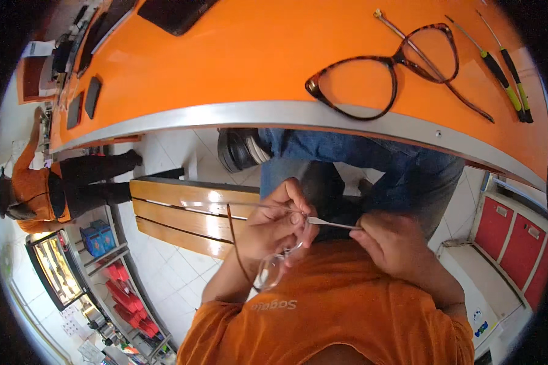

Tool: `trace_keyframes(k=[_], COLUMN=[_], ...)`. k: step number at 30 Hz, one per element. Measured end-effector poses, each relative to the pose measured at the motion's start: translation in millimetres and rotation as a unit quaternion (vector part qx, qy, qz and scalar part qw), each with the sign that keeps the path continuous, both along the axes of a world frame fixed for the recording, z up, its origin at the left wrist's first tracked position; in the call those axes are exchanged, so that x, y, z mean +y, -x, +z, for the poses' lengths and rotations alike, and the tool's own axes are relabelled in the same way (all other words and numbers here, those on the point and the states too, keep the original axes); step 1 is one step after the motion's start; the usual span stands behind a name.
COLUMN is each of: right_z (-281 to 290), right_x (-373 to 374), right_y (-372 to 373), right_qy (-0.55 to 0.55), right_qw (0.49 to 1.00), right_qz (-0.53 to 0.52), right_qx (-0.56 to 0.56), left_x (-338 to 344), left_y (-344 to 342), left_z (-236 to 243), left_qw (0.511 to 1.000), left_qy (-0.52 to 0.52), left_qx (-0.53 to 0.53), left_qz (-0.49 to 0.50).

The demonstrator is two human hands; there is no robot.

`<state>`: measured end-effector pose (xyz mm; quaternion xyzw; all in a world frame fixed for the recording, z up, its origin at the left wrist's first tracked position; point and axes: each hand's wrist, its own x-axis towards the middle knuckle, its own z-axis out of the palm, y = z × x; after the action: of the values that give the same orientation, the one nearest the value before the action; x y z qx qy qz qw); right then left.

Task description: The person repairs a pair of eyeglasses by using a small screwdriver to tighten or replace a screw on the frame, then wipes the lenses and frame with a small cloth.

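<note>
Above my lap, close to my orange shirt, my left hand pinches a pair of eyeglasses with clear lenses. A thin brown temple hangs down past my left wrist, and a pale, see-through strip reaches out to the left. My right hand is closed round a slim metal tool, which looks like a flat screwdriver. Its flattened tip meets the glasses at my left fingertips. The tool's handle is hidden inside my fist, and the exact spot it touches is too small to make out.
On the orange table ahead lie tortoiseshell glasses and two yellow-black screwdrivers. A dark phone is farther back. The table's metal edge runs above my knees. A slatted bench and another person are left.
</note>
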<state>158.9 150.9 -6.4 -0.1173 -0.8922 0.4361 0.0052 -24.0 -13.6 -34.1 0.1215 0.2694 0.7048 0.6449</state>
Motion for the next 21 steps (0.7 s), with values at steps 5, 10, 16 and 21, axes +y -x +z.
trace_keyframes(k=[5,10,16,21], right_z=[22,30,20,27], right_x=[18,33,42,49], right_y=[-3,-1,2,2], right_qy=[-0.092,-0.168,-0.192,-0.225], right_qw=[0.996,0.985,0.976,0.962], right_qz=[0.007,0.041,0.099,0.152], right_qx=[-0.021,-0.012,0.023,-0.036], left_x=[-5,-12,-13,-18], left_y=[-4,-15,-18,-24], left_z=[6,-2,-3,-8], left_qw=[0.983,0.966,0.923,0.902], left_qy=[0.053,0.089,0.129,0.121], left_qx=[-0.149,-0.194,-0.301,-0.355], left_qz=[-0.09,-0.147,-0.203,-0.213])
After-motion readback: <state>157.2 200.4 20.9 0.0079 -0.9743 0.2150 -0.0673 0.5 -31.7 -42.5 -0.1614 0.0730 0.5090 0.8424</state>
